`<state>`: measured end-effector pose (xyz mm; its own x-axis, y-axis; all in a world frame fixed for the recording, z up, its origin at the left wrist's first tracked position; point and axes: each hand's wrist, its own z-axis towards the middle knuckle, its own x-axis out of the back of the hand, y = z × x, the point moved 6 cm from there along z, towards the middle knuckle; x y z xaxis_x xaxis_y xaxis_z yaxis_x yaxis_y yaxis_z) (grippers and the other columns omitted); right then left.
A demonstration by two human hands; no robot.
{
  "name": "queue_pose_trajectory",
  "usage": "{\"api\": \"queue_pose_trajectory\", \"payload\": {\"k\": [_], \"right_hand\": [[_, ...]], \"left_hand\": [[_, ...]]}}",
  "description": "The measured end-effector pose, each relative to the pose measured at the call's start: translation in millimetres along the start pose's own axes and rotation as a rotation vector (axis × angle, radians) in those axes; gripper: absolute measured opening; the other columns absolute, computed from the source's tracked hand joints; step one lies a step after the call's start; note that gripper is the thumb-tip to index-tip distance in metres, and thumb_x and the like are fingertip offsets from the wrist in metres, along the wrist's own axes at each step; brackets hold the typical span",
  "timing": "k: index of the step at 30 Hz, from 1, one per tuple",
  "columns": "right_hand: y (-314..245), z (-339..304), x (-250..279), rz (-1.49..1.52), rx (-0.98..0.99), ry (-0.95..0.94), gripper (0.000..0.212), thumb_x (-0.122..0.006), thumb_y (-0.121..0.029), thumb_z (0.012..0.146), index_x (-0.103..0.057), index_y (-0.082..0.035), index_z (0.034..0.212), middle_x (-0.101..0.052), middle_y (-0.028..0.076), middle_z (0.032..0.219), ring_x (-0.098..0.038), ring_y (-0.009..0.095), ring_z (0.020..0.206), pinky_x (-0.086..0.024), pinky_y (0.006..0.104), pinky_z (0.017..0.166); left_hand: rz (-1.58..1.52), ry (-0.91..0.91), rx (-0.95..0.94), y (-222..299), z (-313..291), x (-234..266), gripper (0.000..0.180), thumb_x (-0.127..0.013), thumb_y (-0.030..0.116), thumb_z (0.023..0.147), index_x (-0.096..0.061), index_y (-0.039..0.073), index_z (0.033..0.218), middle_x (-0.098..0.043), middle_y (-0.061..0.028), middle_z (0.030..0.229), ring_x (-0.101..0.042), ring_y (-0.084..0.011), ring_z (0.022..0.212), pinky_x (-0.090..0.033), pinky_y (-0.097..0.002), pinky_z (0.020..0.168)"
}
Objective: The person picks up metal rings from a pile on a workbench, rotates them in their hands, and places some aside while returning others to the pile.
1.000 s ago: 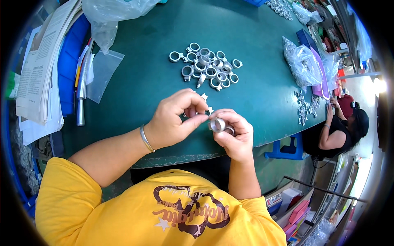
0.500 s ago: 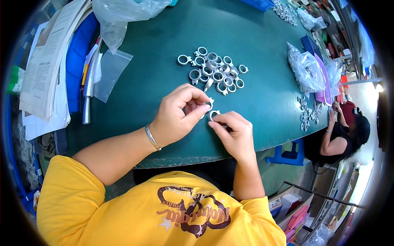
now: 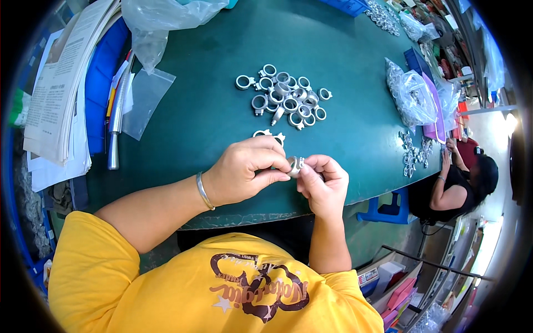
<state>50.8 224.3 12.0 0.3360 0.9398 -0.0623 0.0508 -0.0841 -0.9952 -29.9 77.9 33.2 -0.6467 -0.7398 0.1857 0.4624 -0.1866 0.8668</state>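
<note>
My left hand (image 3: 247, 169), with a silver bangle at its wrist, pinches one side of a small metal ring with a lug (image 3: 295, 166). The fingers and thumb of my right hand (image 3: 326, 180) are closed on the ring's other side. Two pale rings, one of them the lugged ring (image 3: 279, 138), show just beyond my left knuckles, partly hidden by that hand. Farther out on the green table (image 3: 194, 116) lies a loose pile of similar silver rings (image 3: 290, 104).
Papers (image 3: 61, 83), a blue bin (image 3: 101, 89), a tapered metal rod (image 3: 114, 150) and a clear bag (image 3: 147, 102) line the left. At right are a plastic bag (image 3: 413, 100), small metal parts (image 3: 410, 155), a blue stool (image 3: 386, 211) and another person (image 3: 455, 188) seated at the table.
My hands have come together on one ring, where each was at a separate ring before. Two rings now show beyond my left hand. The view has shifted slightly.
</note>
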Motion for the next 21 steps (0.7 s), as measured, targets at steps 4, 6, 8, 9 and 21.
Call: {"api": "queue_pose_trajectory", "payload": {"k": [4,6,8,9,21], "right_hand": [[6,-2,-1,0.205,-0.065,-0.128,0.027,-0.053,-0.019,0.096,-0.061,0.006,0.103,-0.063,0.009,0.071,-0.048,0.006,0.051,-0.037,0.0176,0.047],[5,-4,-7,0.148,0.003,-0.174,0.041,-0.043,-0.030,0.100,-0.060,0.007,0.110,-0.062,0.009,0.070,-0.046,0.007,0.050,-0.037,0.0187,0.047],[6,-4,-9,0.147,-0.004,-0.175,0.044,-0.040,-0.031,0.101,-0.060,0.006,0.111,-0.063,0.008,0.070,-0.047,0.007,0.050,-0.038,0.0191,0.048],[6,-4,-10,0.146,-0.008,-0.172,0.044,-0.040,-0.032,0.101,-0.060,0.007,0.111,-0.063,0.008,0.071,-0.048,0.007,0.051,-0.038,0.0189,0.048],[3,-6,-11,0.193,0.044,-0.158,0.021,-0.060,-0.010,0.091,-0.060,0.004,0.107,-0.065,0.005,0.083,-0.052,0.004,0.062,-0.039,0.0150,0.052]], "left_hand": [[0.031,-0.002,-0.082,2,-1,-1,0.017,-0.075,-0.003,0.067,-0.068,0.003,0.081,-0.062,-0.0065,0.080,-0.059,-0.0187,0.070,-0.047,-0.0264,0.059],[0.031,-0.010,-0.089,2,-1,-2,0.017,-0.075,-0.003,0.067,-0.068,0.004,0.081,-0.062,-0.0066,0.080,-0.059,-0.0188,0.070,-0.047,-0.0266,0.059],[0.033,-0.019,-0.094,3,0,-2,0.017,-0.076,-0.003,0.067,-0.068,0.004,0.081,-0.062,-0.0066,0.080,-0.059,-0.0190,0.070,-0.047,-0.0268,0.059],[0.039,-0.018,-0.100,4,0,-2,0.017,-0.075,-0.002,0.067,-0.068,0.004,0.081,-0.062,-0.0065,0.080,-0.059,-0.0190,0.070,-0.047,-0.0270,0.059],[0.024,-0.058,-0.047,3,0,-5,0.017,-0.076,-0.001,0.068,-0.066,0.003,0.081,-0.063,-0.0068,0.082,-0.060,-0.0192,0.072,-0.048,-0.0267,0.061]]}}
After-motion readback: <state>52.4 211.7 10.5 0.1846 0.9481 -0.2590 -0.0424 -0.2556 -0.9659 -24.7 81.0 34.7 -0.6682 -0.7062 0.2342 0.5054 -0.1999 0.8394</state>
